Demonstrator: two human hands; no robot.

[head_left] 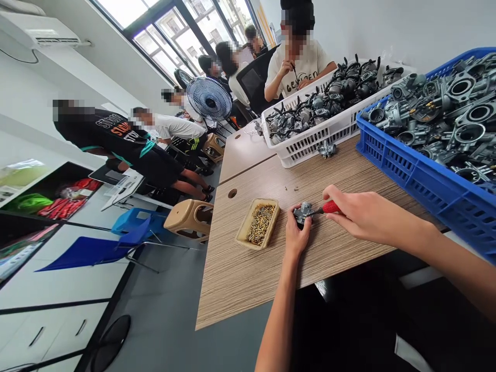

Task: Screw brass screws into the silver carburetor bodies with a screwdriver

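From the tabletop's [240, 289] near edge, bare wood lies open beside both my hands. My left hand [296, 235] has its fingers clamped on one small carburetor [303, 211] resting on the wood. My right hand [360, 214] grips one red-handled screwdriver [331, 207], its tip at the part. One tray of brass screws [251, 245] sits just left. Farther off stand two full crates, the blue crate [406, 175] and the white crate [318, 147], with one loose carburetor [326, 150] beside the white one.
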